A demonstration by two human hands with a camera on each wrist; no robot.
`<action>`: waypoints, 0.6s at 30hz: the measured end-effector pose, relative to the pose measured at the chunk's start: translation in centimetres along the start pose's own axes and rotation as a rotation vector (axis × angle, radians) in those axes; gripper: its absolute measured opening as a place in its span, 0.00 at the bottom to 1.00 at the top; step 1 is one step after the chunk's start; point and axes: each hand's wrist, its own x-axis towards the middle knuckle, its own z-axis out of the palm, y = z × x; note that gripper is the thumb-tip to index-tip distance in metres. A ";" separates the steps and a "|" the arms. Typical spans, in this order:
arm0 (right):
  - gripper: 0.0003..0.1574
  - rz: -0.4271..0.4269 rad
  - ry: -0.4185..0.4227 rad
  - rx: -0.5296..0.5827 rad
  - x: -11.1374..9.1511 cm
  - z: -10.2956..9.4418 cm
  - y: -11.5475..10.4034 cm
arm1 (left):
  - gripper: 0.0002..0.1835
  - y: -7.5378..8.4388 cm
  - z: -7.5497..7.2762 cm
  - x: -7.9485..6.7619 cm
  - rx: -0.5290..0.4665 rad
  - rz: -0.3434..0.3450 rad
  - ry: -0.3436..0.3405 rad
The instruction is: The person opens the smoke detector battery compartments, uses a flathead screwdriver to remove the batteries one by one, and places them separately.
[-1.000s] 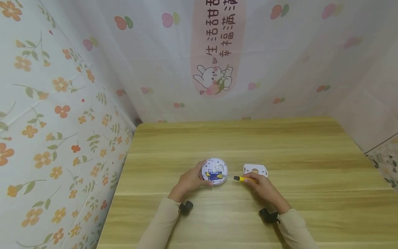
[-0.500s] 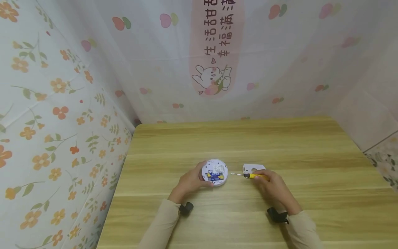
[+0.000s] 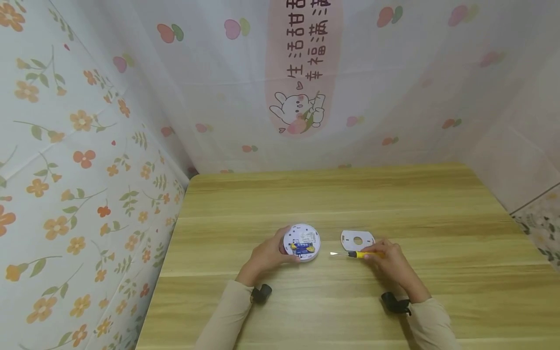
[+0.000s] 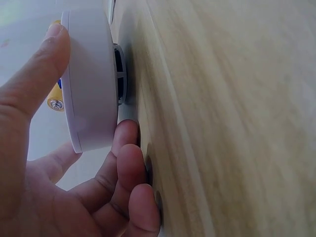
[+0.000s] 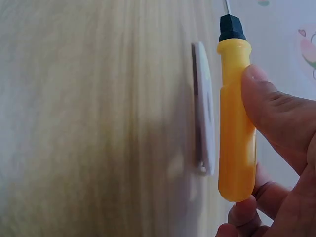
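A round white smoke alarm, its back face up, is gripped at the left edge by my left hand. Blue-and-yellow batteries lie in its back. From the side, the left wrist view shows my thumb over the rim of the alarm's white body, fingers curled beneath; one battery end juts past the back face. My right hand pinches a yellow-handled screwdriver, whose flat tip points left, apart from the alarm. In the right wrist view, my thumb presses the screwdriver handle.
A white mounting plate with a round centre hole lies on the wooden table, just beyond the screwdriver. Patterned curtains hang behind the table and along its left side. Each wrist wears a black camera.
The screwdriver tip was at the batteries; my right hand has drawn it back to the right, uncovering more of the mounting plate. My left hand and the smoke alarm have stayed put.
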 end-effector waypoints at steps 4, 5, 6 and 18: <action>0.06 0.050 -0.048 0.002 -0.1 0.1 0.2 | 0.53 -0.1 0.0 -0.1 -0.001 0.002 -0.001; 0.06 0.059 -0.061 0.005 -0.1 0.1 0.3 | 0.53 -0.1 0.0 -0.1 -0.002 0.002 -0.001; 0.06 0.064 -0.068 0.004 -0.2 0.1 0.3 | 0.53 -0.2 0.0 -0.1 -0.003 0.001 -0.001; 0.08 0.090 -0.123 -0.008 -0.3 0.3 0.5 | 0.53 -0.3 0.0 0.2 0.009 0.001 -0.005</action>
